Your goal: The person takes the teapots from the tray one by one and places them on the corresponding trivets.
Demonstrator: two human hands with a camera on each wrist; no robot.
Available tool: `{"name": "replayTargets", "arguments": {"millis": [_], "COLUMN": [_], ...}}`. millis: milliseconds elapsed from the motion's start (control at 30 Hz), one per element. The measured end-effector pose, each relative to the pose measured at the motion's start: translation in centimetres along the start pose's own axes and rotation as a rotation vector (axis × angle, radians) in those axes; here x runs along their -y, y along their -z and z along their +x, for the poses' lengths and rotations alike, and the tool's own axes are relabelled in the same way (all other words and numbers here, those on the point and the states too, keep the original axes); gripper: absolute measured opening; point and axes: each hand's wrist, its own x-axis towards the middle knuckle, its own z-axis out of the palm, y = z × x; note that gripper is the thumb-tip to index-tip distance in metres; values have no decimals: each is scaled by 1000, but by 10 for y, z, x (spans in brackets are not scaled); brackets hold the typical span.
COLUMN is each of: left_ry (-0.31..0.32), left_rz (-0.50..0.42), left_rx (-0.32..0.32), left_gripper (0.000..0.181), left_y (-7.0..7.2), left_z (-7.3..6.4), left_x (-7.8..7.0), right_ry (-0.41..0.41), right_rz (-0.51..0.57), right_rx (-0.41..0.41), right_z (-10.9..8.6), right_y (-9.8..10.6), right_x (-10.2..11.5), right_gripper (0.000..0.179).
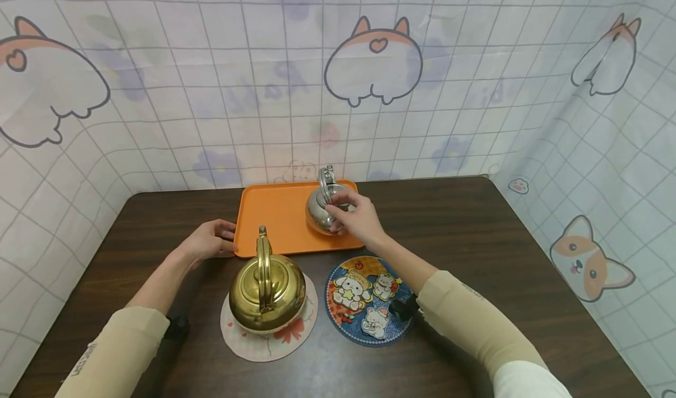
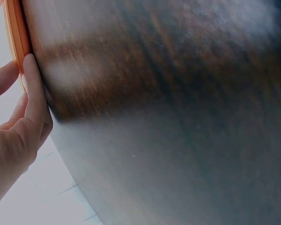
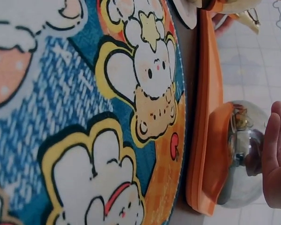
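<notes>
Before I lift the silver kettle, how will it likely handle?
The silver kettle looks metal, so probably stiff. Its shiny, rounded sides may be slippery; the upright handle likely gives a surer grip. Pushed, it might slide on the flat orange tray.

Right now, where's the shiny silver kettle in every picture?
Head: just above the middle, at the right end of the orange tray.
Left wrist: the silver kettle isn't in it.
Right wrist: near the right edge.
Shared landmark: the orange tray, peeking in at the left wrist view's top left.
</notes>
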Motion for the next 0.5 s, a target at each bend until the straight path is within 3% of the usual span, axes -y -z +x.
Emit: {"name": "replayTargets", "arguments": {"millis": [500], "left_ry": [16], "left_rz": [5], "left_rx": [-11], "left_gripper": [60], "left_y": [0], "left_z": [0], "left_x": [-2], "right_ry": [29], "right_rz": [20], "right_rx": [-2], "right_z": [-1], "right_y": [-5], "right_x": [-6], "right_gripper": [23]}}
